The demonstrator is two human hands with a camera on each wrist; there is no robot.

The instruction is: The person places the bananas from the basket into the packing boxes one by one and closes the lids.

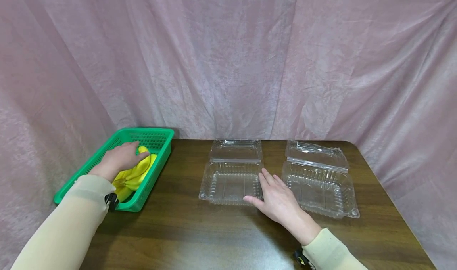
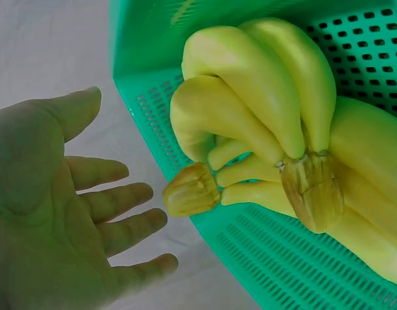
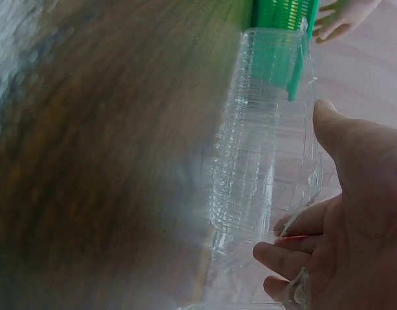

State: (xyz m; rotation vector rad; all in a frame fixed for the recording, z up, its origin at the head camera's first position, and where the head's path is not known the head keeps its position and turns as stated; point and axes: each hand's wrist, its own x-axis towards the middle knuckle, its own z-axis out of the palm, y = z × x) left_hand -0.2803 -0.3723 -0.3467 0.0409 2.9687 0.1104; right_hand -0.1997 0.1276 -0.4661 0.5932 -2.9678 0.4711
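Observation:
My left hand (image 1: 121, 159) hovers over the green plastic basket (image 1: 165, 159) at the left, palm down and holding nothing. Beneath and beside it lie bunches of yellow bananas (image 1: 143, 171). In the left wrist view, the fingers are spread apart, and the bananas (image 2: 250, 71) show brown stem ends. My right hand (image 1: 280, 200) reaches between two clear plastic clamshell boxes, fingers extended at the right edge of the left box (image 1: 228, 182). The right box (image 1: 315, 192) stands just beyond that hand. Both boxes have their lids folded back.
The boxes and basket stand on a brown wooden table (image 1: 185, 230). Pink curtains (image 1: 242, 64) hang directly behind the table and along its sides. Both box lids, the left lid (image 1: 235, 150) and the right lid (image 1: 315, 155), lie toward the back edge.

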